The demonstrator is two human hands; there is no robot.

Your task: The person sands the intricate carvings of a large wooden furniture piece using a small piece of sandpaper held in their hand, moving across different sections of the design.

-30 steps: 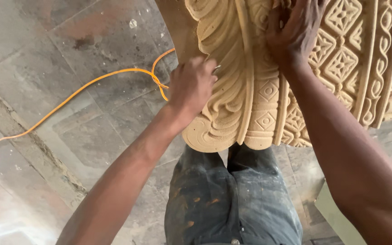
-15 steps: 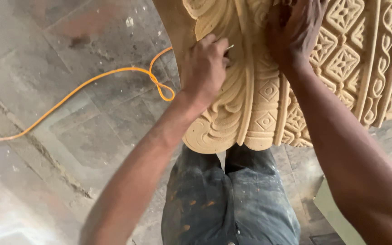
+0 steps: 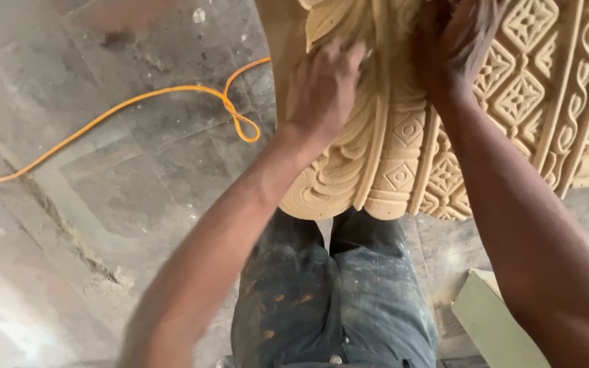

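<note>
A big pale carved wooden piece [image 3: 403, 157], with leaf scrolls and diamond panels, stands over my knees. My left hand [image 3: 323, 87] presses on its leaf carving at the upper left. Its fingers are curled on a small thin scrap [image 3: 369, 52] whose tip just shows; I cannot tell what it is made of. My right hand [image 3: 452, 42] grips the carving higher up near the top edge, beside the diamond panels. Both forearms reach up from the bottom of the view.
An orange cable [image 3: 172, 95] loops across the grey stone floor [image 3: 103, 204] to the left. My paint-flecked jeans [image 3: 335, 300] are below the carving. A pale green board corner [image 3: 492, 320] lies at the lower right.
My left hand has slid up the leaf carving from near its lower edge toward the top. The right hand has kept its grip in place.
</note>
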